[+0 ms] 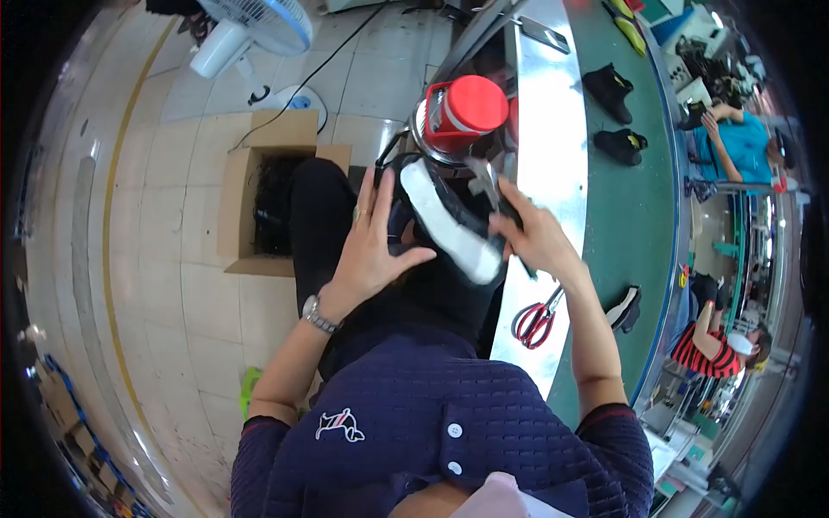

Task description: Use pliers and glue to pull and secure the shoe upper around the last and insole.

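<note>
A black shoe with a white sole point(449, 220) lies sole up over my lap, slanting from upper left to lower right. My left hand point(370, 242) is beside its left edge, fingers stretched out and thumb apart; whether the fingertips touch the shoe I cannot tell. My right hand point(537, 237) is closed around the dark handle of a hammer, slightly blurred. The metal hammer head point(484, 181) is close to the right side of the shoe. What supports the shoe underneath is hidden.
Red-handled scissors point(535, 325) lie on the metal bench edge point(553, 129), near a red-lidded container point(477, 104). Black shoes point(620, 147) sit on the green conveyor point(630, 233). A cardboard box point(242, 207) and a fan point(250, 43) stand left. Co-workers point(738, 147) are at right.
</note>
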